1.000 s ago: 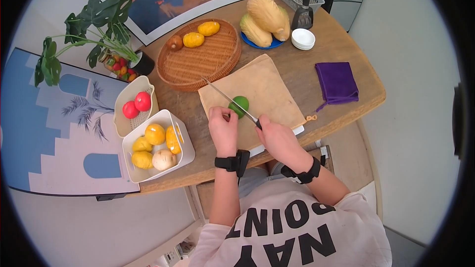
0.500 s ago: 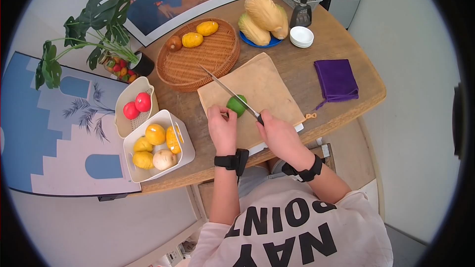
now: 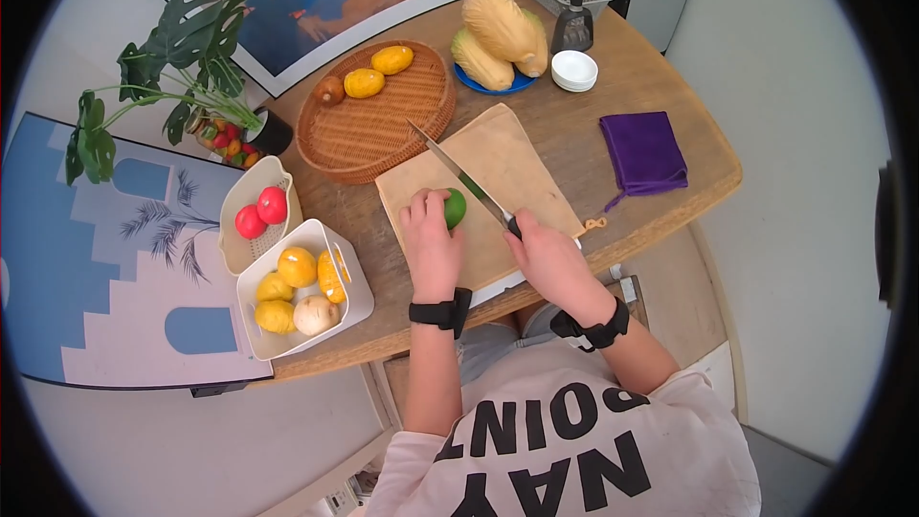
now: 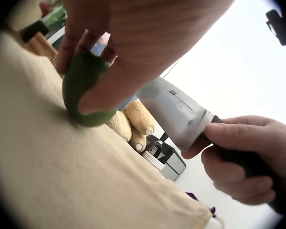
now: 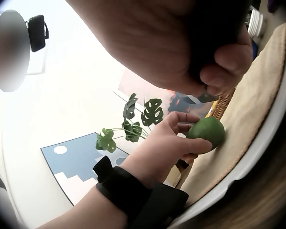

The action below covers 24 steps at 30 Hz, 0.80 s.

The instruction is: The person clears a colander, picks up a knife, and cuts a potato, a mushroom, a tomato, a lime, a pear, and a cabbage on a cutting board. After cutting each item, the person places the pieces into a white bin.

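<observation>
A smooth green fruit [image 3: 456, 209] sits on a board covered with a tan cloth [image 3: 525, 182]. My left hand [image 3: 433, 241] holds it from the left; in the left wrist view the thumb lies along the near side of the fruit [image 4: 81, 105] and the fingers reach round its far side. My right hand [image 3: 553, 263] grips a large kitchen knife [image 3: 461, 172] by its black handle. The blade slants up and left, apart from the fruit on its right, as the left wrist view shows. In the right wrist view the right hand hides most of the blade.
Left of the board stand a white bin [image 3: 359, 299] of yellow and pale produce and a beige basket [image 3: 230, 230] with two red fruits. Behind lies a wicker tray [image 3: 383, 129]. A blue plate [image 3: 522, 84], white bowls [image 3: 574, 71] and a purple pouch [image 3: 646, 153] are further right.
The blade, which overlapped the fruit before, now stands clear to its right. My left hand has moved up and further round the fruit, which sits slightly nearer the hand.
</observation>
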Tool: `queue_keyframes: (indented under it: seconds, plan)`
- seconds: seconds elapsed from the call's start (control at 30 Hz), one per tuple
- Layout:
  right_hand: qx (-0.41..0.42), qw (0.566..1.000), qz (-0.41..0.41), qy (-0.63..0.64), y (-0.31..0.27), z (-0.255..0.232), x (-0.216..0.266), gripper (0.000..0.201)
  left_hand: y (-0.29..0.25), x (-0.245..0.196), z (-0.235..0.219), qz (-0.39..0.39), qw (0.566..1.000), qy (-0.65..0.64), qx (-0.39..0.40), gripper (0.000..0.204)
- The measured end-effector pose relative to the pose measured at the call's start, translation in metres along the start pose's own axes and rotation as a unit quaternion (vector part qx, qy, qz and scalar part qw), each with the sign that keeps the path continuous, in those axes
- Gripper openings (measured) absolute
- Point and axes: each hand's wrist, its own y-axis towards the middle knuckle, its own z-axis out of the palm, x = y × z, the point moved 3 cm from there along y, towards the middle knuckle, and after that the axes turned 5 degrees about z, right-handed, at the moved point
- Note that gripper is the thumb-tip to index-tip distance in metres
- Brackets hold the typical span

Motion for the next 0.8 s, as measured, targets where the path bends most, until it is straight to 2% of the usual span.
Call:
queue_keyframes:
  seconds: [0.03,0.17,0.27,0.37,0.47,0.57,0.8]
  plan:
    - [-0.002,1.0,-0.007,-0.002,0.001,0.003,-0.001,0.022,0.0,-0.001,-0.002,0.012,0.999,0.023,0.018,0.042]
    - [0.004,0.999,-0.039,-0.021,0.0,0.017,-0.006,0.022,-0.007,0.001,-0.003,0.005,0.999,-0.042,-0.025,0.036]
    - [0.036,0.999,-0.008,-0.016,-0.001,0.011,0.0,0.022,-0.011,0.003,-0.004,-0.015,0.998,-0.053,-0.034,0.033]
    - [-0.003,0.999,-0.01,0.04,0.0,0.005,0.006,0.023,-0.011,-0.001,-0.002,-0.035,0.997,-0.048,-0.05,0.028]
    - [-0.007,0.999,-0.005,0.04,0.003,0.003,0.007,0.023,-0.011,-0.002,0.001,-0.047,0.996,-0.04,-0.065,0.026]
    - [0.023,0.998,-0.051,-0.013,0.006,0.028,-0.015,0.023,-0.011,-0.002,0.003,-0.041,0.996,-0.032,-0.069,0.026]
    - [0.011,0.999,-0.014,0.033,0.0,0.007,0.008,0.024,-0.014,0.0,0.0,-0.073,0.994,-0.046,-0.065,0.022]
